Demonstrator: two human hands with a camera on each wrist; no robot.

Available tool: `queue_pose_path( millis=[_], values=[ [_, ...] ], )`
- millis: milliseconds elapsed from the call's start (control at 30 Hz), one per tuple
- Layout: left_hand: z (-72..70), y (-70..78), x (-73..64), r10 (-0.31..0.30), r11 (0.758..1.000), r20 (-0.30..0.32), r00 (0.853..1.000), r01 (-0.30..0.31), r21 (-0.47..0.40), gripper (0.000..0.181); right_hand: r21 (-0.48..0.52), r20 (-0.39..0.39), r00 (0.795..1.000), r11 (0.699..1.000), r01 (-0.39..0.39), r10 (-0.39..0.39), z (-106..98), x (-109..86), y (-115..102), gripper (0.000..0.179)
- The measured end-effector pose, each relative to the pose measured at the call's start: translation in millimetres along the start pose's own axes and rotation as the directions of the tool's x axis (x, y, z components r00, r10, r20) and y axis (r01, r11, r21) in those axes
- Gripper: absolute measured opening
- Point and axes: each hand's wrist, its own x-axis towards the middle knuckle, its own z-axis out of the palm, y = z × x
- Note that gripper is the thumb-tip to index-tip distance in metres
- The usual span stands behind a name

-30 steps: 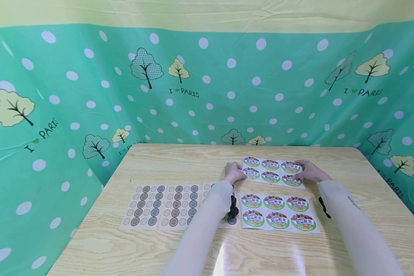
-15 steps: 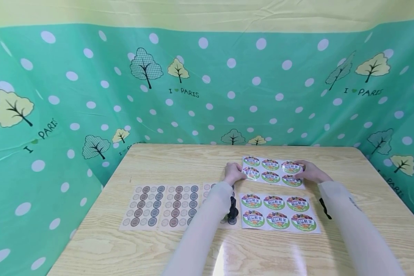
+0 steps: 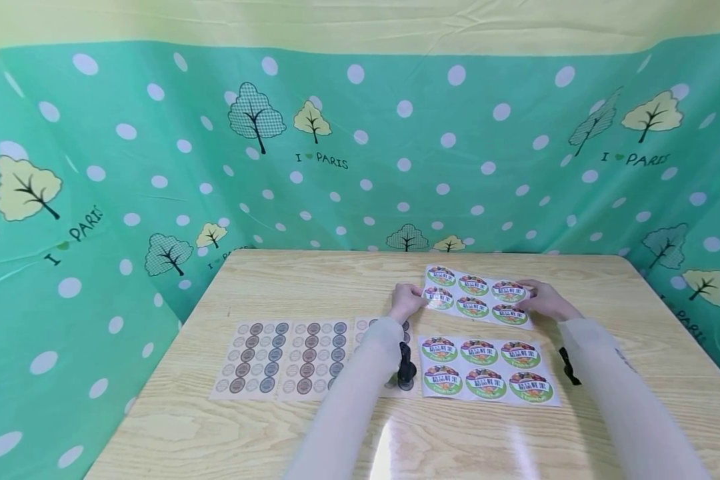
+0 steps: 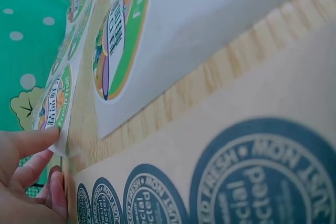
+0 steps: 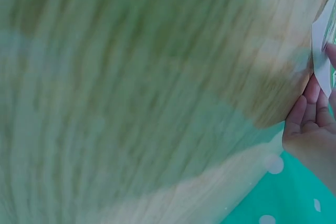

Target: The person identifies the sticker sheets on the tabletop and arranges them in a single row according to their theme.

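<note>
A white sheet of oval fruit stickers (image 3: 474,298) spans my two hands at the far side of the table. My left hand (image 3: 406,301) pinches its left edge; in the left wrist view a fingertip presses the sheet's corner (image 4: 62,142) while other fingers curl below. At the opposite end my right hand (image 3: 546,300) grips the right edge, thumb over the face and fingers behind, as the right wrist view shows at the sheet's corner (image 5: 319,51). The sheet bows slightly. A second matching sticker sheet (image 3: 486,370) lies flat nearer the front.
Left of the fruit stickers, tan sheets of small round labels (image 3: 246,360) lie in a row on the wooden table (image 3: 174,427). My left sleeve (image 3: 360,393) covers part of the rightmost one. A green dotted curtain (image 3: 336,200) hangs behind the table and along its sides.
The held sheet has shifted slightly right, its far left corner rising a little and its surface bowing. Both hands keep their hold; the other sheets stay put.
</note>
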Motion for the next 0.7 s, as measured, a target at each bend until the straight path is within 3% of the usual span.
queue_pose_path(
  millis=[100,167,267,400,467,533,600,633,700],
  values=[
    [37.5,-44.2,41.9,0.009,0.999,-0.037,0.999,-0.01,-0.052,0.012,0.032,-0.008,0.999,0.999,-0.043,0.044,0.6,1.4,2.1,0.062],
    [36.3,-42.0,40.4,-0.028,0.995,-0.021,0.999,0.026,-0.092,0.012,0.062,-0.006,0.997,0.996,-0.071,0.072,1.1,2.1,3.4,0.062],
    [8.3,-10.8,8.2,-0.058,0.982,0.008,0.998,0.059,-0.178,0.013,0.119,-0.017,0.993,0.987,-0.112,0.115,1.6,2.6,4.3,0.062],
    [-43.8,49.6,-54.2,-0.113,0.941,0.071,0.991,0.129,-0.312,0.015,0.211,-0.046,0.989,0.969,-0.125,0.137,1.5,-0.5,2.7,0.062],
    [-57.2,70.4,-73.3,-0.172,0.918,0.086,0.981,0.191,-0.346,0.019,0.251,-0.058,0.99,0.962,-0.108,0.127,1.3,-3.5,1.9,0.061],
    [-60.4,77.3,-81.1,-0.19,0.893,0.083,0.978,0.207,-0.399,0.021,0.287,-0.066,0.991,0.953,-0.093,0.117,0.8,-7.4,1.2,0.059],
    [-57.5,75.9,-80.3,-0.196,0.86,0.091,0.976,0.216,-0.462,0.021,0.319,-0.067,0.992,0.944,-0.084,0.111,0.2,-11.7,0.8,0.058],
    [-48.6,65.0,-71.0,-0.157,0.836,0.083,0.984,0.177,-0.519,0.02,0.331,-0.067,0.992,0.94,-0.082,0.11,-0.1,-13.9,0.8,0.058],
    [-45.9,62.4,-69.5,-0.15,0.781,0.107,0.983,0.184,-0.597,0.02,0.352,-0.067,0.992,0.932,-0.08,0.11,-0.8,-18.4,1.2,0.057]
  ],
)
